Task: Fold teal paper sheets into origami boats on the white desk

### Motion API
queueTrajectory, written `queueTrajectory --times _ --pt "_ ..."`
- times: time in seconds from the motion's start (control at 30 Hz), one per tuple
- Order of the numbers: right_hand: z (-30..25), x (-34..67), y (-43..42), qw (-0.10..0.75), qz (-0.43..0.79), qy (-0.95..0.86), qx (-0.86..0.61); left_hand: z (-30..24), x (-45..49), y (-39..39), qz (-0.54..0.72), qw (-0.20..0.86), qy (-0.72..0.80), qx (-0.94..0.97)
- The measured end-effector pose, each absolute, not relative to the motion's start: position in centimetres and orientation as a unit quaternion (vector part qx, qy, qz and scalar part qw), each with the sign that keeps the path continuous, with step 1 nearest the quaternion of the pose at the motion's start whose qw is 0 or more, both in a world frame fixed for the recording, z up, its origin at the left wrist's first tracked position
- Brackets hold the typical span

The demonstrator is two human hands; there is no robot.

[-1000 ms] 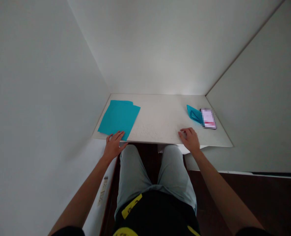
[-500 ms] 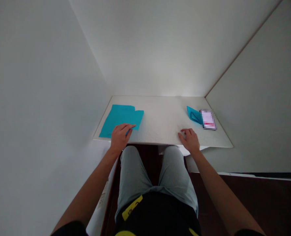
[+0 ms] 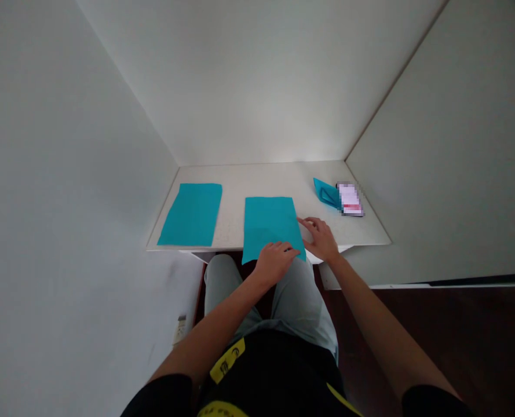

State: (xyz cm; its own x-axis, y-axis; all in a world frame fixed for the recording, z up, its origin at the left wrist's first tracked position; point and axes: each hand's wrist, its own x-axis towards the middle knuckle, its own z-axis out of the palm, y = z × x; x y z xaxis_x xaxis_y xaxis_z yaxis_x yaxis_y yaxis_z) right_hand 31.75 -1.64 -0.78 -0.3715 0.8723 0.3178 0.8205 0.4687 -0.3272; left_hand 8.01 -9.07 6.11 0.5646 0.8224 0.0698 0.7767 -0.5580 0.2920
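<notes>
A sheet of turquoise paper [image 3: 269,223] lies at the middle of the table, its lower edge hanging over the front toward my knees. My left hand [image 3: 277,262] is at that sheet's near right corner, thumb and fingers closed on it. Beside the sheet's right edge is my right hand [image 3: 321,238], with thumb and fingers apart and nothing visible between them. Flat on the left part of the table rests another turquoise stack or sheet [image 3: 190,215]; its thickness cannot be made out.
A folded turquoise paper piece [image 3: 325,194] sits at the table's right, touching a phone [image 3: 350,200] with a pixelated screen. The white table [image 3: 233,179] is hemmed in by walls at left, back and right. My legs are under its front edge.
My left hand has moved right, bringing one turquoise sheet from the left pile to the middle. My right hand now is at that sheet's right edge. The view has shifted slightly.
</notes>
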Motion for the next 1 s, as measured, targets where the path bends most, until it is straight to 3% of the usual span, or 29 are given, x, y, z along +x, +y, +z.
queueTrajectory --times 0.23,0.47,0.67,0.93,1.0 --pt "-0.2 31.7 -2.0 0.171 0.089 -0.86 -0.472 6.0 7.6 -10.0 0.147 0.168 0.433 0.873" --pt "0.0 32.0 -1.7 0.193 0.129 -0.863 -0.448 3.5 -2.4 -10.1 0.121 0.145 0.429 0.883" --pt "0.7 31.9 -1.7 0.282 0.195 -0.827 -0.446 2.9 -5.3 -7.4 0.196 0.154 0.504 0.827" --pt "7.3 28.9 -0.2 0.464 0.352 -0.646 -0.495 7.8 -2.2 -3.0 0.426 0.347 0.529 0.647" --pt "7.9 28.5 1.0 0.474 0.369 -0.638 -0.482 8.1 -2.2 -1.6 0.453 0.374 0.525 0.616"
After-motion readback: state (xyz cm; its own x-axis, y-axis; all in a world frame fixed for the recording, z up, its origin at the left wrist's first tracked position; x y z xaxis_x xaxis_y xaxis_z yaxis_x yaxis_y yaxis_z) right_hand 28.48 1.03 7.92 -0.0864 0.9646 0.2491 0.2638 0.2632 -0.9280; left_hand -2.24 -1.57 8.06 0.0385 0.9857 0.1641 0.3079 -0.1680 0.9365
